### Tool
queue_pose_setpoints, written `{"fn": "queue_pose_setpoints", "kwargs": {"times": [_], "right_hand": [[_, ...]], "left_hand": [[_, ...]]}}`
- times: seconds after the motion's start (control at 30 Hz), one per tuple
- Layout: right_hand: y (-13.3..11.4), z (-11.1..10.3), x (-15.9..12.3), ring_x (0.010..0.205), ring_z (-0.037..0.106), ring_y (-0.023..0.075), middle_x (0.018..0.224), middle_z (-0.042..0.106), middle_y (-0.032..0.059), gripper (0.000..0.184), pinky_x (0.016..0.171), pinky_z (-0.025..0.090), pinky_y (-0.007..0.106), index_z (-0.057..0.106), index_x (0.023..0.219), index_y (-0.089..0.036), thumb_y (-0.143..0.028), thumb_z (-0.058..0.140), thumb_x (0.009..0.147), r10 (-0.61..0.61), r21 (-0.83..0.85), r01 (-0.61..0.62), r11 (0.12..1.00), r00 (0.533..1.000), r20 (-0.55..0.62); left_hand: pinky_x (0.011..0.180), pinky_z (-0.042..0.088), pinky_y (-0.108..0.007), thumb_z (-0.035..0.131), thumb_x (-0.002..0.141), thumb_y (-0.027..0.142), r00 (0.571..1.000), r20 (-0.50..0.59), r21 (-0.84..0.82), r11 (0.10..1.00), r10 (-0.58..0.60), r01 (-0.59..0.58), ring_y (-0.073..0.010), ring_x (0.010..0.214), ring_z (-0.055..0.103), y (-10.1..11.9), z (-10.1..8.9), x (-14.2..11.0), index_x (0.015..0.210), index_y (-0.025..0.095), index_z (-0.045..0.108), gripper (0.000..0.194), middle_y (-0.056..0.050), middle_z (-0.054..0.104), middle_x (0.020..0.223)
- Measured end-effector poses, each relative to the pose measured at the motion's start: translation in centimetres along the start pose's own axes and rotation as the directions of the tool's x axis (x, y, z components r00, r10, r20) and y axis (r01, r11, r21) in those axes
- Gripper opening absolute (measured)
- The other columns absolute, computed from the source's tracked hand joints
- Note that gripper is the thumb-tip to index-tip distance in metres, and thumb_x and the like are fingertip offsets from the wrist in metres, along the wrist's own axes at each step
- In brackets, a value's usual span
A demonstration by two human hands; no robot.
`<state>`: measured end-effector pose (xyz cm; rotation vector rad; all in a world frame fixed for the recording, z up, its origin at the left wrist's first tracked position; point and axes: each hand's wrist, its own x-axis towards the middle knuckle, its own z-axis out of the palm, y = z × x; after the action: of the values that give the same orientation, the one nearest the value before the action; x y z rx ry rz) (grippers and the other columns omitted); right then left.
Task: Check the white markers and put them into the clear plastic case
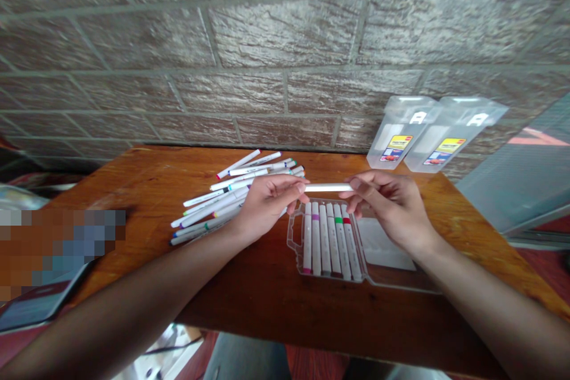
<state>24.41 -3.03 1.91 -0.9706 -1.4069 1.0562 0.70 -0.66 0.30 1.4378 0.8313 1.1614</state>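
A white marker [328,187] is held level between my two hands, above a clear plastic case. My left hand [272,199] pinches one end of it, and my right hand [389,202] grips the other end, so both tips are covered by fingers. Below lies the open marker case [296,243], with several white markers [332,243] side by side in its left half; some show purple, green and red bands. Its lid half extends to the right, partly behind my right forearm. Just left of my left hand, a loose pile of white markers [214,208] with coloured ends spreads over the table.
Two clear plastic containers [392,136] with yellow labels stand at the table's back right corner. A stone-patterned wall [285,35] rises behind the wooden table [146,190]. At the left edge is a tablet-like device [48,300], partly pixelated.
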Motion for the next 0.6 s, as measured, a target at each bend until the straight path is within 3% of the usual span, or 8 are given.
{"fn": "queue_pose_setpoints", "kwargs": {"times": [0.33,0.5,0.6], "right_hand": [[0.5,0.0,-0.1,0.051,0.067,0.0144,0.068,0.075,0.0035,0.030,0.047,0.056,0.025,0.078,0.086,-0.019,-0.047,0.089,0.081,-0.038,-0.083,0.041,0.996,0.999,0.035],[0.8,0.1,-0.4,0.053,0.064,0.0126,0.069,0.075,0.0023,0.022,0.050,0.053,0.024,0.079,0.087,-0.019,-0.039,0.086,0.085,-0.123,-0.237,0.126,0.963,0.992,0.027],[1.0,0.1,-0.7,0.061,0.069,0.0153,0.078,0.079,0.0043,0.019,0.055,0.054,0.025,0.079,0.087,-0.019,-0.038,0.081,0.090,-0.146,-0.336,0.166,0.927,0.986,0.083]], "left_hand": [[0.054,0.046,-0.023,0.081,0.085,0.039,1.000,0.005,0.050,0.999,0.005,-0.006,-0.0095,0.053,0.056,0.0,0.1,-0.2,0.098,0.013,0.080,0.029,-0.006,0.078,0.073],[0.054,0.047,-0.023,0.080,0.086,0.038,1.000,0.030,0.074,0.997,0.005,-0.008,-0.0108,0.055,0.060,-0.4,0.2,-0.3,0.101,0.013,0.078,0.029,-0.005,0.078,0.074],[0.054,0.046,-0.022,0.079,0.088,0.036,0.997,0.063,0.111,0.993,0.041,-0.048,-0.0109,0.056,0.060,-1.0,0.4,-0.6,0.101,0.014,0.078,0.025,-0.004,0.077,0.075]]}}
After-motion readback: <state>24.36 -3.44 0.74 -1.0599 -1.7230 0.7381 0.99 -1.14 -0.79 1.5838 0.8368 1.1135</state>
